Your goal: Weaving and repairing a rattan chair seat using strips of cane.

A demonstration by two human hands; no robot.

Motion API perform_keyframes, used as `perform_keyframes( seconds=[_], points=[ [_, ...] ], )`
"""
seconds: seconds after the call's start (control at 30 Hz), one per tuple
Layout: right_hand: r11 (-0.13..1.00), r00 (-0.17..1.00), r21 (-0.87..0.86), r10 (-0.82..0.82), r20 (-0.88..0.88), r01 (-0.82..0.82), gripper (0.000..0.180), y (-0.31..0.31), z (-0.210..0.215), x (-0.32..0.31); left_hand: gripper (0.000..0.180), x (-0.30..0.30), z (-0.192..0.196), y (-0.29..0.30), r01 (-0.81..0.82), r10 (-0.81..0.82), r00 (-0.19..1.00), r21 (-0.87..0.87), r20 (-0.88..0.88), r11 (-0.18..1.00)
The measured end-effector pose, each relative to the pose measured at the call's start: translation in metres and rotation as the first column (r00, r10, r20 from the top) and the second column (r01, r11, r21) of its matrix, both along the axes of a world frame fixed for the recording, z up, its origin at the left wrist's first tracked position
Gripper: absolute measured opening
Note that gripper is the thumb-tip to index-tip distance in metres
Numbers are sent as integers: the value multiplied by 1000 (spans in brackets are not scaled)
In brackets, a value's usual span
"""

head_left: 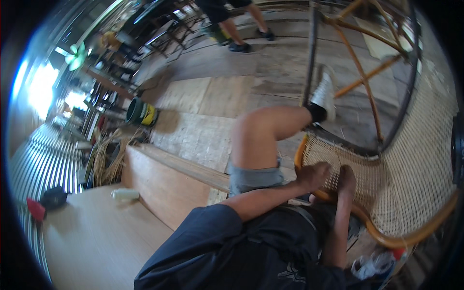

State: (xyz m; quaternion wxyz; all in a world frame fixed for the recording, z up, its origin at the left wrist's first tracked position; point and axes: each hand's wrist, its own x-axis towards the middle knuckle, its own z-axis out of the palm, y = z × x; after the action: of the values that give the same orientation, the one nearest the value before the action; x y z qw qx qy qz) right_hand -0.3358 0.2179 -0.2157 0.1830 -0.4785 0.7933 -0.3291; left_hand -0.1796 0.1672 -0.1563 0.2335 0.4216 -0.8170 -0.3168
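Note:
A chair with an orange-brown rattan frame [372, 227] lies tilted at my right, across my lap. Pale woven cane [369, 176] fills its seat part, and more weave [425, 140] spreads up the right side. Over the near edge of the weave, my left hand [315, 177] is closed with its fingers curled; whatever it pinches is hidden. Close to its right, my right hand [346, 180] is closed too. A thin cane strand [338, 155] rises from its fingertips above the weave.
Chair legs and crossed braces [360, 72] stand beyond my foot. At left are a wooden board box [154, 181], a bundle of loose cane strands [108, 157] and a dark green bucket [140, 112]. A plastic bag [372, 266] lies near my right elbow. Another person's legs [232, 31] stand farther off.

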Motion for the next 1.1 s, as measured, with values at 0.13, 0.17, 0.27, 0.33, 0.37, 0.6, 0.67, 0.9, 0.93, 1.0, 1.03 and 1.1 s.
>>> perform_keyframes(
  seconds=[0.13, 0.17, 0.27, 0.33, 0.37, 0.6, 0.67, 0.9, 0.93, 1.0, 1.03, 1.1],
  points=[
    [998, 987, 49, -36, 159, 28, 23, 9, 40, -3, 30, -11, 7, -1, -12, 6, 999, 111, 49, 994],
    [999, 986, 28, -35, 160, 31, 24, 12, 38, -5, 29, -14, 6, 1, 16, -23, 997, 101, 75, 995],
    [996, 981, 48, -85, 175, 78, 25, 16, 40, -4, 28, -18, -5, 7, 13, -13, 998, 16, 54, 1000],
    [995, 970, 49, -95, 222, 86, 25, 20, 38, -9, 28, -21, -8, 5, -13, 13, 1000, -67, 0, 998],
    [994, 959, 50, -108, 262, 99, 25, 21, 38, -11, 28, -22, -8, 4, -16, 17, 1000, -89, 13, 996],
    [997, 997, -70, -33, -71, 28, 28, 37, 14, 13, 35, -8, -27, 6, -89, 82, 995, 131, 64, 987],
    [1000, 1000, 3, -21, -2, 21, 28, 49, 26, 3, 37, -15, -43, 15, -63, 64, 998, 149, -1, 987],
    [997, 999, 68, 18, 44, -21, 25, 87, 52, -8, 37, -16, -40, 54, 75, -20, 996, 643, -92, 762],
    [999, 993, 50, -9, 120, 3, 25, 94, 51, -16, 39, -20, -30, 64, 129, -86, 991, 538, -103, 833],
    [998, 978, 34, -50, 205, 44, 26, 100, 46, -25, 42, -28, -20, 71, 194, -169, 981, 428, -98, 883],
    [999, 983, 20, -39, 180, 36, 27, 99, 43, -27, 44, -30, -17, 69, 175, -157, 985, 473, -78, 863],
    [999, 987, 6, -38, 156, 37, 28, 98, 35, -29, 46, -33, -12, 67, 162, -155, 986, 517, -56, 841]
  ],
)
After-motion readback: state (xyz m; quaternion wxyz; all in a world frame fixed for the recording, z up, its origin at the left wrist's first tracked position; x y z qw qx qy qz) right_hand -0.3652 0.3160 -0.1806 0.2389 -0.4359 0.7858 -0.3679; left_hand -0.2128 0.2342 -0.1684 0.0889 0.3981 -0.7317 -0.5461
